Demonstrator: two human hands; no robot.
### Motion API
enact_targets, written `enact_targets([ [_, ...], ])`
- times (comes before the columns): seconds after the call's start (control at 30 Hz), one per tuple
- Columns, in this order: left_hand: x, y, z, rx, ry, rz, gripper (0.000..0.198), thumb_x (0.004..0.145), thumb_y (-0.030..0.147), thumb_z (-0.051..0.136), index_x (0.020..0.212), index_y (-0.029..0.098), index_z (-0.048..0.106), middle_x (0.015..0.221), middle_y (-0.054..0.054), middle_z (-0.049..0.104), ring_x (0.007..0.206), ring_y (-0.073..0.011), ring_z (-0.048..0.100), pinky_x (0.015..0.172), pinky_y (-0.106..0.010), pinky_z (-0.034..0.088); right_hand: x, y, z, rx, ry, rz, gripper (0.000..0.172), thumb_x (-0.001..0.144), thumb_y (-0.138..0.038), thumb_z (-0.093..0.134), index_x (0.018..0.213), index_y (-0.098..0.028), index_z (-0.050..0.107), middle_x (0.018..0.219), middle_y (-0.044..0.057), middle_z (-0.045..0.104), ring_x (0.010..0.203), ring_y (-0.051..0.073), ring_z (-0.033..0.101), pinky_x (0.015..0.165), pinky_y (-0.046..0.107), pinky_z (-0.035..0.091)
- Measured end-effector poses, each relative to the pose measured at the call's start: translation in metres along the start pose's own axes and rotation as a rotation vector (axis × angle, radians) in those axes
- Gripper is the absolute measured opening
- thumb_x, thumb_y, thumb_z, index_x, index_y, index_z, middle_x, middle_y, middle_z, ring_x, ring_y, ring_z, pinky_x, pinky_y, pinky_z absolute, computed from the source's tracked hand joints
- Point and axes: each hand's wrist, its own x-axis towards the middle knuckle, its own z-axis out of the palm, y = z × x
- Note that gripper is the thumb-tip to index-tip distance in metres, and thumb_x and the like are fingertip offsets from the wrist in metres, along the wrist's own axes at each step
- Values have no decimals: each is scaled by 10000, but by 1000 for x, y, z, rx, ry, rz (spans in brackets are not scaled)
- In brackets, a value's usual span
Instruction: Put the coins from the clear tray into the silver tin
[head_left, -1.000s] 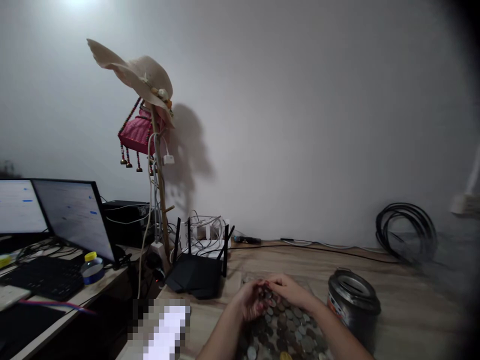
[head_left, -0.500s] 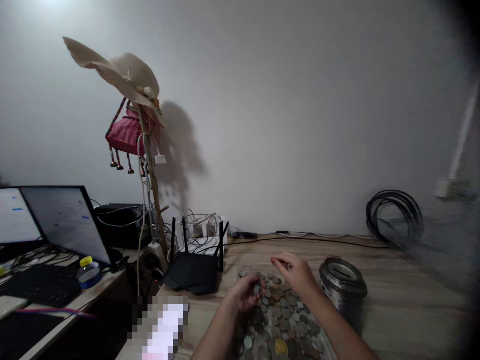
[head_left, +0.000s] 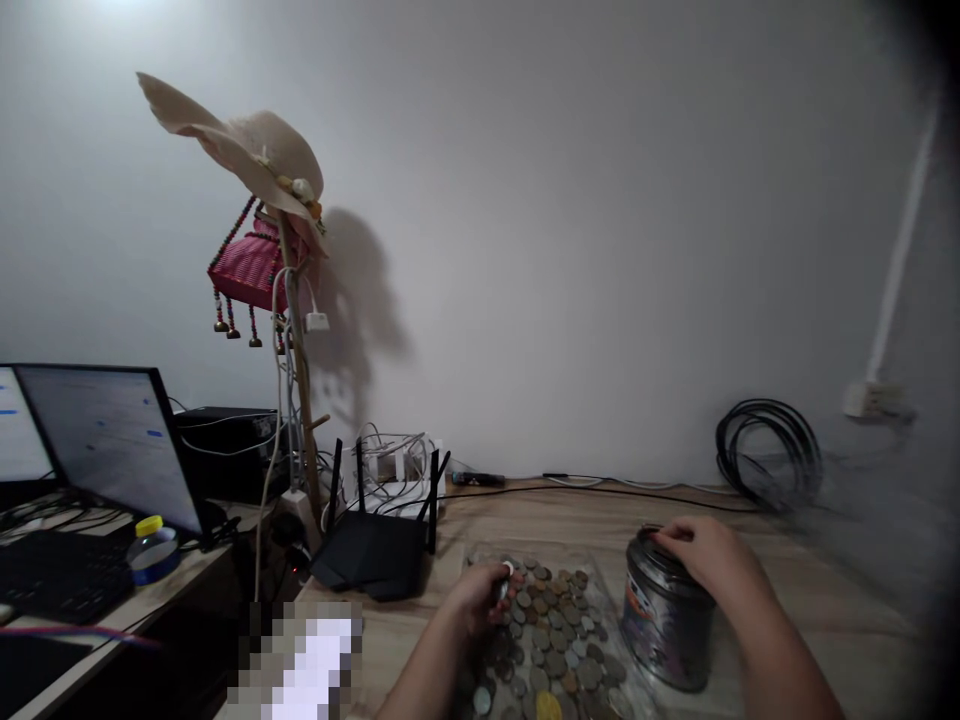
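Many loose coins [head_left: 555,625], mostly silver and some brown, lie spread on a clear plastic sheet or tray [head_left: 600,580]. One larger gold-coloured coin [head_left: 548,706] is at the near edge. At the left of the spread, my left hand [head_left: 480,603] is curled around a few coins, one of them showing at its fingertips. To the right stands a round metal money tin [head_left: 667,640] with a slotted lid. My right hand [head_left: 712,560] is over that lid, thumb and fingers pinched together at its top; whatever is between them is hidden.
A black router [head_left: 371,555] with upright antennas stands left of the coins, beside a blurred-out phone-like rectangle [head_left: 311,670]. Cables [head_left: 600,490] run along the wall. A coil of black cable [head_left: 769,450] leans at back right. Monitors [head_left: 112,440] and a yellow-capped jar [head_left: 154,550] are at left.
My right hand has moved right, from above the coins to the tin's lid. My left hand stays by the coins, still holding some. The view has shifted slightly.
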Motion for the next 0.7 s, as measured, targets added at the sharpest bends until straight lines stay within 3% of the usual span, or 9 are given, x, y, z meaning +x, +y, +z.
enact_targets([
  [0.13, -6, 2, 2, 65, -29, 9, 305, 692, 398, 552, 858, 145, 587, 500, 49, 437, 330, -16, 295, 350, -155, 75, -4, -1, -7, -23, -64, -9, 229, 601, -442, 549, 572, -240, 652, 613, 30, 640, 588, 190, 560, 515, 274, 345],
  [0.27, -15, 7, 7, 111, -63, 17, 358, 707, 434, 552, 933, 159, 591, 493, 62, 402, 333, -9, 244, 369, -164, 58, -13, -29, -13, 21, 276, -163, 286, 686, -451, 479, 695, -226, 656, 753, 51, 649, 732, 210, 558, 636, 302, 383],
  [0.33, -19, 9, 8, 132, -74, 25, 369, 718, 452, 536, 942, 164, 593, 493, 64, 392, 332, -8, 222, 375, -174, 45, -20, -53, -5, 108, 310, -270, 288, 733, -415, 436, 736, -214, 642, 778, 51, 639, 741, 187, 549, 674, 288, 388],
  [0.53, -20, 7, 10, 234, -120, 66, 399, 715, 516, 502, 909, 175, 576, 515, 60, 415, 337, -15, 247, 387, -179, 80, -44, -108, 61, 273, -282, -507, 302, 699, -341, 501, 935, -206, 631, 856, 45, 640, 719, 156, 543, 651, 252, 392],
  [0.6, -20, 5, 10, 250, -129, 63, 383, 712, 527, 498, 870, 182, 549, 525, 58, 438, 341, -19, 262, 395, -176, 97, -52, -118, 78, 274, -375, -538, 297, 681, -292, 508, 934, -203, 637, 858, 44, 646, 719, 152, 546, 646, 244, 386],
  [0.7, -21, 4, 13, 266, -126, 63, 363, 717, 532, 488, 803, 180, 511, 529, 51, 457, 353, -27, 302, 405, -176, 120, -60, -126, 87, 222, -400, -510, 238, 650, -208, 503, 832, -210, 658, 813, 30, 654, 714, 145, 551, 626, 229, 365],
])
